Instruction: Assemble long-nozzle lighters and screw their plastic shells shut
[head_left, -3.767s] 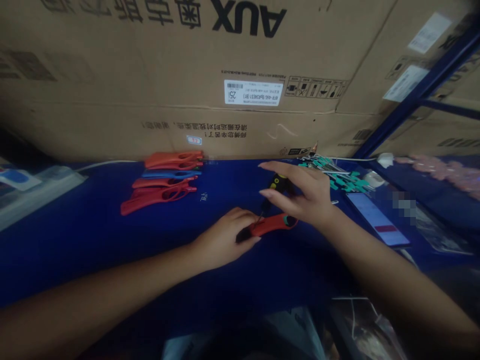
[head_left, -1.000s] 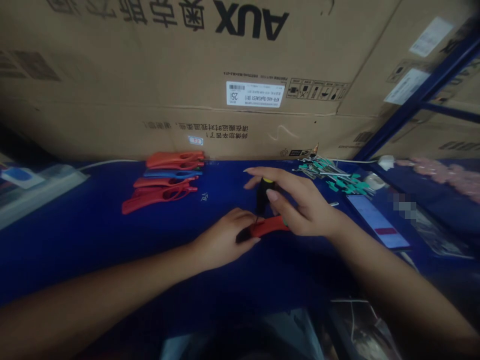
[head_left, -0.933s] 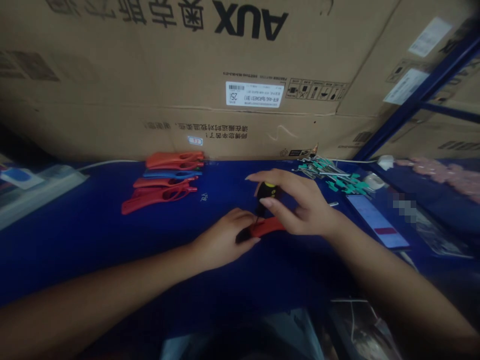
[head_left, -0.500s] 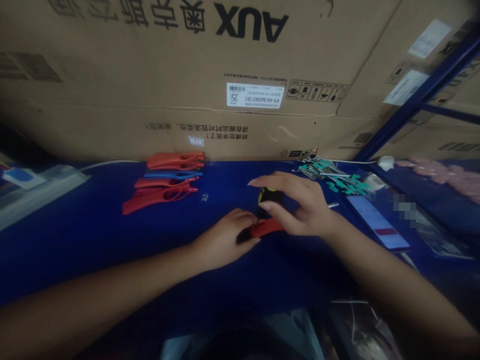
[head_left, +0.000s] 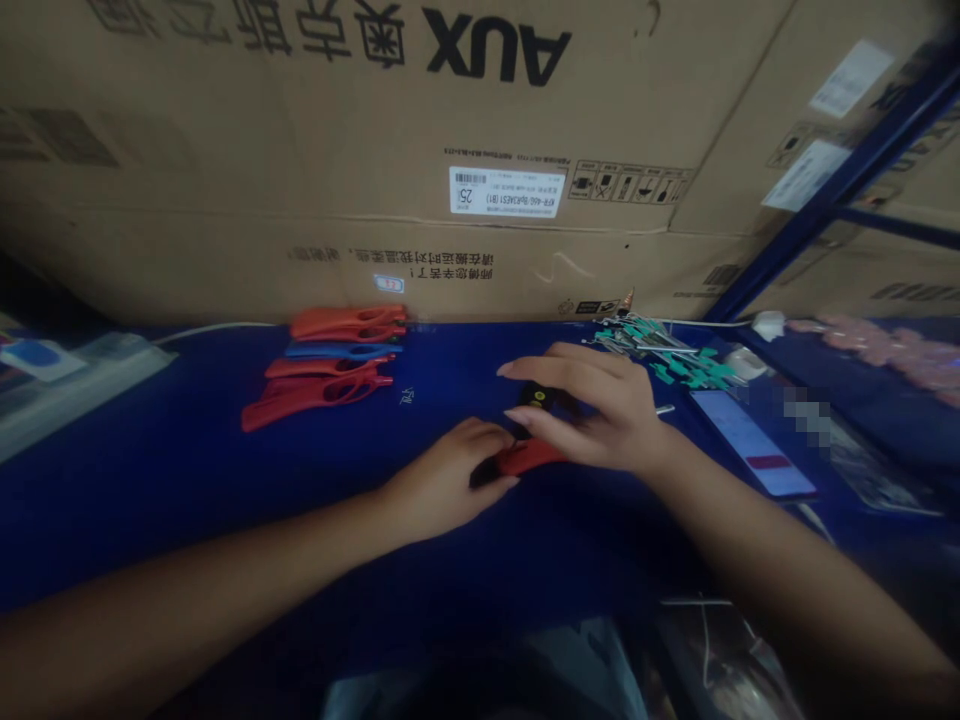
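My left hand point(head_left: 450, 480) is closed around the dark end of a red lighter body point(head_left: 531, 456), holding it low over the blue table. A black screwdriver handle point(head_left: 537, 396) with yellow marks stands upright over that body, its lower end hidden near my left fingertips. Around the handle curves my right hand point(head_left: 600, 405), thumb on the near side and index finger reaching past the far side. Several similar red and orange lighter bodies point(head_left: 319, 392) lie in a row on the left, with a blue lighter body point(head_left: 341, 350) among them.
Behind the table stands a large cardboard box point(head_left: 337, 170). To the right lie a pile of green-ended metal rods point(head_left: 660, 345), a phone point(head_left: 750, 445) and a clear plastic bag point(head_left: 877, 465). A blue metal post point(head_left: 787, 240) slants up at the right. Another plastic bag point(head_left: 67, 385) lies far left.
The screwdriver handle has turned, showing a different yellow mark, and my right thumb and index finger have shifted slightly around it. My left hand keeps its hold on the red lighter body.
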